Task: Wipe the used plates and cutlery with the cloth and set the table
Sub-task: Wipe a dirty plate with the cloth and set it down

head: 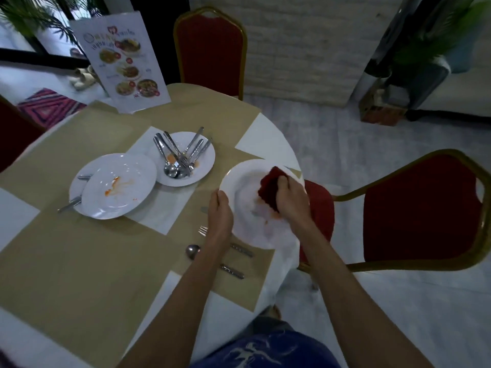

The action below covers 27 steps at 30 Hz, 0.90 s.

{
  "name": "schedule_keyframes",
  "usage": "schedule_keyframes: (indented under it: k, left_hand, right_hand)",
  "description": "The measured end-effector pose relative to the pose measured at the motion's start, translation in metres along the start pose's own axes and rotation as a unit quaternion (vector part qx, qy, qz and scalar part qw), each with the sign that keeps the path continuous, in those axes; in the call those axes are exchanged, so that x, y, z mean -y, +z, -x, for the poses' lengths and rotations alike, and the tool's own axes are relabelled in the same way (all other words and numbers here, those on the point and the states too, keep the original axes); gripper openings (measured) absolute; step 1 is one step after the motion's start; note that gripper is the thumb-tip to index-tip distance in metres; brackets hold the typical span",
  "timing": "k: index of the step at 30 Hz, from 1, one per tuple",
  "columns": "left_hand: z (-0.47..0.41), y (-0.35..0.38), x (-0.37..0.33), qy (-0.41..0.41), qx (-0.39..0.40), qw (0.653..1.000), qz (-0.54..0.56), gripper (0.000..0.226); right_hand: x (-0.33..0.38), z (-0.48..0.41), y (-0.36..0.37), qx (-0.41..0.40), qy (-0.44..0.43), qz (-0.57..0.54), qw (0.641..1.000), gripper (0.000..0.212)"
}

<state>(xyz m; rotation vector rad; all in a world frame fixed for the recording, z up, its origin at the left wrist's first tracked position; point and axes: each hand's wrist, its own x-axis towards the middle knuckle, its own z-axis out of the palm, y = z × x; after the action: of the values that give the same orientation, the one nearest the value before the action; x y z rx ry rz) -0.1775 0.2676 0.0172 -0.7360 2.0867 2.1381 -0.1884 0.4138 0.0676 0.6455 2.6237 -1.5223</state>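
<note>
The left hand (220,211) is gripping the probably breakable plate (245,181) at its 9 o'clock rim; the right hand (291,200) is bunching the soft cloth (268,188) against its slippery-looking smears.

A white brick wall (305,49) is rising behind a gold-framed red chair (210,49). A second red chair (419,216) is standing on the pale floor (345,144). A green plant (430,41) is filling the right corner; a striped rug (47,107) is lying far left.
</note>
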Motion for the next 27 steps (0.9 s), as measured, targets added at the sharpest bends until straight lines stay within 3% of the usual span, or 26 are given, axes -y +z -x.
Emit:
schedule_keyframes:
  k: [4,8,11,14,16,19,21,23,27]
  left_hand:
    - [0.017,-0.006,-0.009,0.010,-0.028,0.999,0.020,0.037]
    - [0.002,-0.057,-0.021,-0.006,-0.097,0.995,0.033,0.030]
    - [0.002,-0.080,-0.017,0.012,-0.109,0.994,-0.011,0.031]
    - [0.019,-0.062,-0.016,0.031,-0.077,0.994,-0.071,0.036]
    - [0.026,-0.051,-0.015,0.050,-0.075,0.989,-0.114,0.041]
    - [0.016,-0.067,-0.020,0.041,-0.099,0.990,-0.090,0.040]
    - [0.009,-0.082,-0.021,0.025,-0.116,0.990,-0.078,0.038]
    - [0.010,-0.090,-0.022,0.017,-0.123,0.990,-0.071,0.038]
    - [0.024,-0.072,-0.025,0.014,-0.107,0.994,-0.034,0.035]
  right_hand:
    - [0.000,0.044,0.067,0.124,-0.172,0.189,0.959,0.048]
    - [-0.027,0.082,0.055,0.280,-0.285,0.239,0.885,0.051]
    - [-0.048,0.058,0.037,0.267,-0.301,0.392,0.828,0.054]
    - [-0.036,0.031,0.045,0.213,-0.218,0.399,0.865,0.060]
    - [-0.021,0.046,0.061,0.221,-0.238,0.328,0.887,0.063]
    - [-0.022,0.096,0.064,0.306,-0.309,0.253,0.864,0.060]
    - [-0.037,0.099,0.046,0.355,-0.306,0.286,0.836,0.054]
    - [-0.048,0.086,0.026,0.331,-0.297,0.375,0.813,0.053]
    - [-0.028,0.094,0.031,0.275,-0.286,0.386,0.833,0.056]
